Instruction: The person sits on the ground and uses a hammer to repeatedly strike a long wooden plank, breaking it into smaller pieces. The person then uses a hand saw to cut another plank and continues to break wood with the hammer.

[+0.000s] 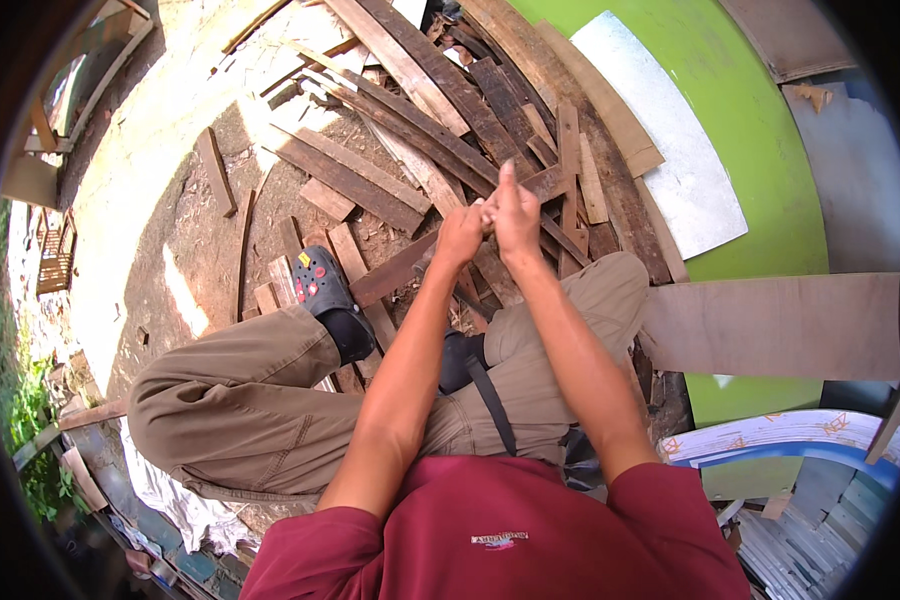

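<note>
Above a scatter of wood pieces, both my arms reach forward and my hands meet at the fingers. My left hand (460, 234) is closed, its fingers curled toward the other hand. My right hand (515, 214) is closed too, thumb pointing up and away from me. Whatever may be between the fingers is hidden or too small to name. A dark brown wooden plank (396, 275) runs slantwise behind and below my hands; whether they touch it I cannot tell. My left foot wears a dark clog (320, 284) with colourful studs, close to the plank's near end.
Long boards (410, 62) and shorter wood strips (355, 183) lie piled ahead on bare earth. At right are a green panel (770, 190), a white sheet (670, 130) and a wide brown board (770, 325). White cloth (175, 490) lies at lower left.
</note>
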The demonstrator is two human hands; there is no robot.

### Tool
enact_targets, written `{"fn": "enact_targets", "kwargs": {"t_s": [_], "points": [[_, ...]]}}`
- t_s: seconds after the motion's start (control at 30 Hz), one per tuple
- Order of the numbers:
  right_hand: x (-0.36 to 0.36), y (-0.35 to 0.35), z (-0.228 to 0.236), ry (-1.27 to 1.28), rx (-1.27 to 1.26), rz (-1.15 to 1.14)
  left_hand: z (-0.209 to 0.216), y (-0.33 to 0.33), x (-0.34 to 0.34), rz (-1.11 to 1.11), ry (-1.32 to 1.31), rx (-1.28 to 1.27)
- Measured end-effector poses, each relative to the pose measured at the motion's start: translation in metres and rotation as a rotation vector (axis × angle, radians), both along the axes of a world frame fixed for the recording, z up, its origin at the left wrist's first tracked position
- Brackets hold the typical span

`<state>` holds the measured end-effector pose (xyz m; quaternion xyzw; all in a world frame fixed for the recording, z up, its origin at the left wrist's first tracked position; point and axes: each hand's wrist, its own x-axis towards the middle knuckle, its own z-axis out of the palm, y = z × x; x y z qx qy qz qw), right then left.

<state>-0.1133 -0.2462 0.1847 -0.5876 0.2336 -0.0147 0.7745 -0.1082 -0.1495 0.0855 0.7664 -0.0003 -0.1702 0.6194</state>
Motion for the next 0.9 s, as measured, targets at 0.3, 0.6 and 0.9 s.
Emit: {"fn": "enact_targets", "kwargs": {"t_s": [0.3, 0.6, 0.9], "points": [[-0.040, 0.051, 0.007, -0.047, -0.394, -0.302, 0.020, 0.024, -0.023, -0.091, -0.063, -0.159], [-0.033, -0.018, 0.011, -0.268, -0.177, 0.216, 0.023, 0.007, -0.032, 0.137, -0.122, -0.017], [-0.042, 0.036, -0.063, -0.216, -0.055, 0.094, -0.059, 0.162, -0.030, 0.259, 0.070, 0.436]]}}
